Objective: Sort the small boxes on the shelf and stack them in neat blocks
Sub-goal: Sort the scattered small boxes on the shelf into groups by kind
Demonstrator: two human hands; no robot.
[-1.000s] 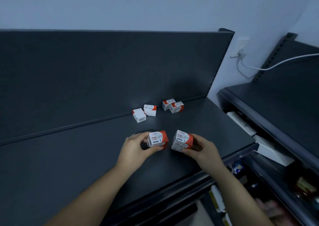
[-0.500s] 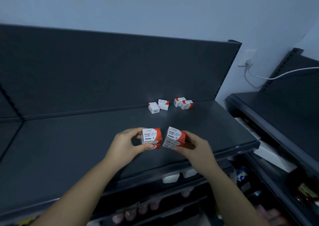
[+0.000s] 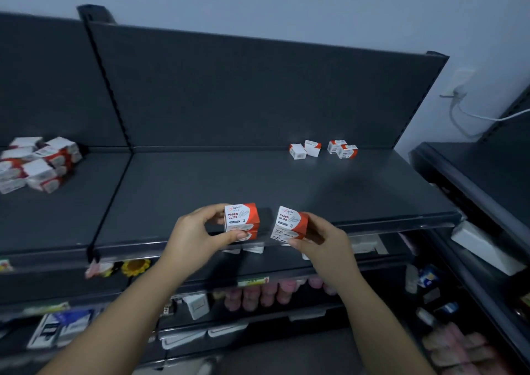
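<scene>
On the far left, in the neighbouring bay, a jumbled heap of red-and-white boxes (image 3: 37, 171) lies unsorted. The dark metal shelf (image 3: 200, 185) runs right from there.

At its near edge the left hand (image 3: 198, 235) pinches a small stack of paper clip boxes (image 3: 241, 220), thumb on the near face and fingers curled over the far side. The stack looks two boxes high and sits upright. Just beside it, with a gap between them, the right hand (image 3: 325, 241) grips a second stack (image 3: 291, 223) the same way. This one is tilted, with its top leaning left. Whether either stack rests on the shelf or is lifted clear of it, I cannot tell.

At the far right, by the back panel, four loose boxes (image 3: 312, 147) sit in two close pairs.

The boxes are thin card and probably light but dense with clips. They should be stiff enough to pinch, though glossy, so stacked ones may slide apart. The safest hold is likely on opposite side faces, spanning the seam so both layers are clamped together.
</scene>
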